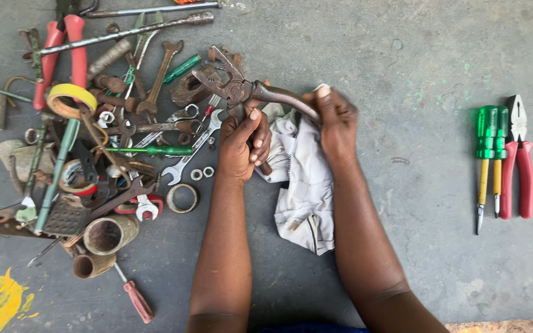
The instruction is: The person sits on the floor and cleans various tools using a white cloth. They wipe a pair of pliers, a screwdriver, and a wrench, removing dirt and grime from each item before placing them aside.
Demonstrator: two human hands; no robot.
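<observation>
Two hands work over a grey concrete floor (365,49), both clamped on one rusty pair of pliers (242,89). Left hand (245,145) grips the lower handle just under the pivot; right hand (335,120) closes round the end of the other handle, pressing it through a white rag (303,179) that trails down from the pliers between the forearms. Left of the pliers lies a heap of spanners (155,80), a yellow tape roll (71,98) and two short rusty pipe pieces (109,234) (both look hollow, nothing visible inside). Well to the right of the pliers lie two green screwdrivers (488,154) beside red-handled pliers (518,160)
</observation>
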